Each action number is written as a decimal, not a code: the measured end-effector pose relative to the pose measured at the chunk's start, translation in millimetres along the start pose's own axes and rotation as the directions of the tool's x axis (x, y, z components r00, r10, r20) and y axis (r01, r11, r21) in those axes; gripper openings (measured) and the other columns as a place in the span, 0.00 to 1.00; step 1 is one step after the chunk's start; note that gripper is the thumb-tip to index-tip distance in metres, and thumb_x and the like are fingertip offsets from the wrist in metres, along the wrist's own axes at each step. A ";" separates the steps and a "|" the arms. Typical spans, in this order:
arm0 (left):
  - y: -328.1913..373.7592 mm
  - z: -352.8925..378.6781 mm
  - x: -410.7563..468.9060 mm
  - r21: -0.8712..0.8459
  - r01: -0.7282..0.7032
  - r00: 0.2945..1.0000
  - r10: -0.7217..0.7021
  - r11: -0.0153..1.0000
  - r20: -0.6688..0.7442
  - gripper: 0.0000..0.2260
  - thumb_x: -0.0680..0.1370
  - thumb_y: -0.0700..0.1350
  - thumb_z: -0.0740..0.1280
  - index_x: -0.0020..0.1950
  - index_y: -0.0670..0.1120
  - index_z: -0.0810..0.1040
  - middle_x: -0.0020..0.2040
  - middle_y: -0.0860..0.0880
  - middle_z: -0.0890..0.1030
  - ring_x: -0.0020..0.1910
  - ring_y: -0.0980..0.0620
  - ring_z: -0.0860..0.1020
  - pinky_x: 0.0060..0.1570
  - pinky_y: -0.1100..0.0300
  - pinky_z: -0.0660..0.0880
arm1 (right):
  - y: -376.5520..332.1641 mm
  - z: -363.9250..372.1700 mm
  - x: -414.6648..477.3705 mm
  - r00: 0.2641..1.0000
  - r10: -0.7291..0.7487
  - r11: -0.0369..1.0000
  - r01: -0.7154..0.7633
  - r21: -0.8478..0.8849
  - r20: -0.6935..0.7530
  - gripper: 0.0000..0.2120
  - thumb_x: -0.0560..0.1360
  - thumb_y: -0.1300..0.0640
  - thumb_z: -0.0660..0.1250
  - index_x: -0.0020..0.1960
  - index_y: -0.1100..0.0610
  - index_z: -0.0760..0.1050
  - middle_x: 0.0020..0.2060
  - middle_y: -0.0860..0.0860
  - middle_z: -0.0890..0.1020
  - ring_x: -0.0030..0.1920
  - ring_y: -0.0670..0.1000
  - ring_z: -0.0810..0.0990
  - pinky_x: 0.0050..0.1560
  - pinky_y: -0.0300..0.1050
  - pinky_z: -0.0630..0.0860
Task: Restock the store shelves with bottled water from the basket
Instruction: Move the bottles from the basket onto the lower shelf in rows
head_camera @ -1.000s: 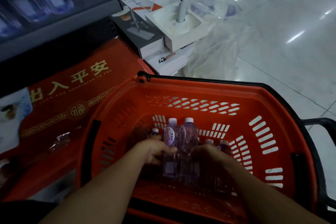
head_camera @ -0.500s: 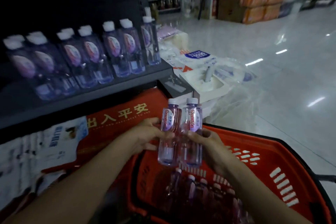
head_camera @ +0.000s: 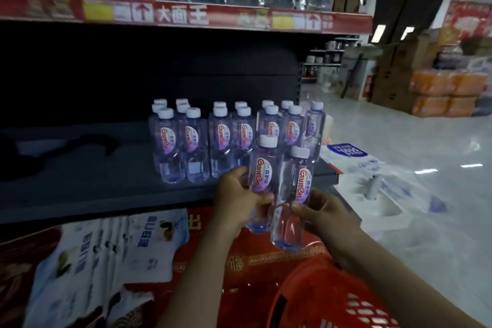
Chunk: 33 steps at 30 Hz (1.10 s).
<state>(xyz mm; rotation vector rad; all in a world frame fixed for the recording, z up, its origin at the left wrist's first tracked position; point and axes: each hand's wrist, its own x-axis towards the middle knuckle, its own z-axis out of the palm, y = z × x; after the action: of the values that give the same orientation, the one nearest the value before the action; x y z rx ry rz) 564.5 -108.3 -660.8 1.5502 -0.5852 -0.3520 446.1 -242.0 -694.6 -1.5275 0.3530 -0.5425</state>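
My left hand [head_camera: 234, 200] grips one clear water bottle [head_camera: 262, 168] with a white cap and a purple label. My right hand [head_camera: 323, 214] grips a second bottle [head_camera: 294, 194] beside it, slightly lower and tilted. Both bottles hang in front of the dark shelf [head_camera: 106, 189], just before its front edge. Several matching bottles [head_camera: 221, 136] stand in rows on that shelf, right of centre. The red basket [head_camera: 319, 301] sits below my right forearm at the bottom; its contents are out of view.
An upper shelf with a red price strip [head_camera: 186, 14] carries tall dark bottles. Red printed mats and white packets [head_camera: 106, 247] lie under the shelf. White boxes and plastic wrap [head_camera: 372, 189] sit on the floor to the right, with stacked cartons [head_camera: 439, 93] far back.
Both hands lifted two bottles out of the basket and raised them to the shelf's front edge. The view has swung up from the basket to the shelves.
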 end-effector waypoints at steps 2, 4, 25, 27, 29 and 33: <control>0.2 -10.1 12.2 0.013 -0.050 0.996 0.050 0.999 -0.079 0.22 0.65 0.31 0.78 0.53 0.48 0.79 0.46 0.52 0.84 0.45 0.53 0.82 0.45 0.59 0.79 | -3.1 14.0 17.4 0.999 -0.032 0.998 0.032 -0.050 -0.010 0.11 0.74 0.64 0.69 0.57 0.62 0.79 0.49 0.60 0.86 0.51 0.61 0.84 0.56 0.57 0.80; -1.0 -19.4 22.5 0.033 -0.089 0.984 0.093 0.996 -0.155 0.21 0.65 0.32 0.79 0.50 0.52 0.79 0.47 0.53 0.84 0.46 0.54 0.82 0.45 0.59 0.78 | -8.7 29.0 33.0 0.997 -0.067 0.994 0.064 -0.085 -0.025 0.11 0.77 0.67 0.66 0.58 0.61 0.79 0.48 0.60 0.85 0.51 0.62 0.83 0.56 0.60 0.78; -37.4 -22.3 95.8 0.193 -0.188 0.830 0.260 0.963 -0.494 0.25 0.69 0.41 0.78 0.64 0.50 0.77 0.59 0.52 0.78 0.56 0.53 0.79 0.49 0.63 0.77 | 3.5 76.8 126.4 0.965 -0.255 0.940 0.231 -0.250 -0.066 0.28 0.70 0.42 0.67 0.69 0.47 0.71 0.66 0.50 0.76 0.68 0.51 0.73 0.67 0.60 0.72; -39.6 -20.1 95.8 0.188 -0.224 0.802 0.290 0.956 -0.521 0.26 0.69 0.41 0.77 0.66 0.49 0.75 0.59 0.52 0.79 0.57 0.54 0.79 0.53 0.58 0.78 | 2.3 78.4 128.0 0.959 -0.273 0.918 0.236 -0.318 -0.076 0.27 0.74 0.47 0.69 0.71 0.51 0.70 0.67 0.48 0.75 0.69 0.49 0.72 0.69 0.56 0.70; -40.9 -17.6 93.8 0.204 -0.240 0.782 0.313 0.949 -0.538 0.25 0.70 0.41 0.77 0.65 0.47 0.74 0.60 0.50 0.79 0.59 0.53 0.78 0.55 0.58 0.77 | 2.6 79.3 125.6 0.958 -0.278 0.892 0.230 -0.389 -0.072 0.26 0.77 0.55 0.68 0.73 0.54 0.67 0.69 0.46 0.73 0.69 0.48 0.70 0.69 0.50 0.69; -42.2 -12.7 87.6 0.379 -0.110 0.788 0.313 0.919 -0.530 0.29 0.73 0.44 0.74 0.73 0.49 0.69 0.68 0.45 0.72 0.69 0.47 0.69 0.59 0.60 0.69 | 11.6 79.1 126.7 0.937 -0.334 0.796 0.221 -0.563 -0.105 0.23 0.77 0.54 0.68 0.70 0.55 0.68 0.62 0.53 0.76 0.61 0.50 0.73 0.58 0.46 0.74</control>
<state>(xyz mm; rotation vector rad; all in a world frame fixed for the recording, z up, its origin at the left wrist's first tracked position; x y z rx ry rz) 649.5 -147.4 -690.3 1.7778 -0.3308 0.4239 595.8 -244.2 -689.3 -2.1071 0.4662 -0.8893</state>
